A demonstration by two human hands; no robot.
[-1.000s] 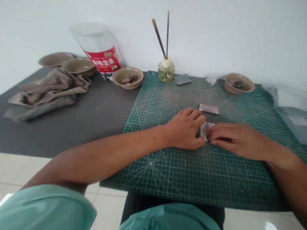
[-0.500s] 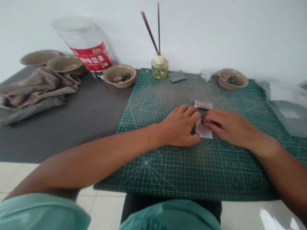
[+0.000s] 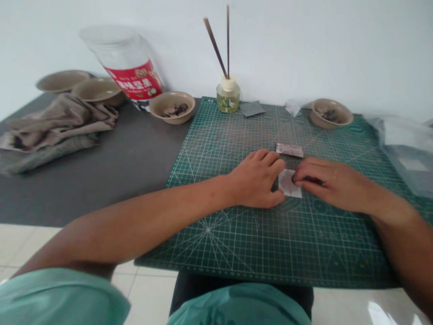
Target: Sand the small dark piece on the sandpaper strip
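Note:
A small whitish square sheet (image 3: 286,188) with a greyish smudge lies on the green cutting mat (image 3: 237,243). My left hand (image 3: 262,179) rests at its left side, thumb and fingers apart at the sheet's edge, holding nothing visible. Over the sheet's right part, my right hand (image 3: 321,180) pinches a small dark piece (image 3: 294,179) between thumb and fingers; the fingers hide most of it. Just behind the hands lies a whitish-brown strip or block (image 3: 289,150).
Bowls with dark pieces stand at the back, one left (image 3: 172,107) and one right (image 3: 331,113). A reed diffuser (image 3: 228,97), a grey sheet (image 3: 252,109), a large jar (image 3: 135,81), crumpled cloths (image 3: 61,122) and a plastic bag (image 3: 406,144) lie around.
My right hand has shifted slightly right over the sheet, showing more of its surface. The whole view has moved a little; my left hand stays at the sheet's edge.

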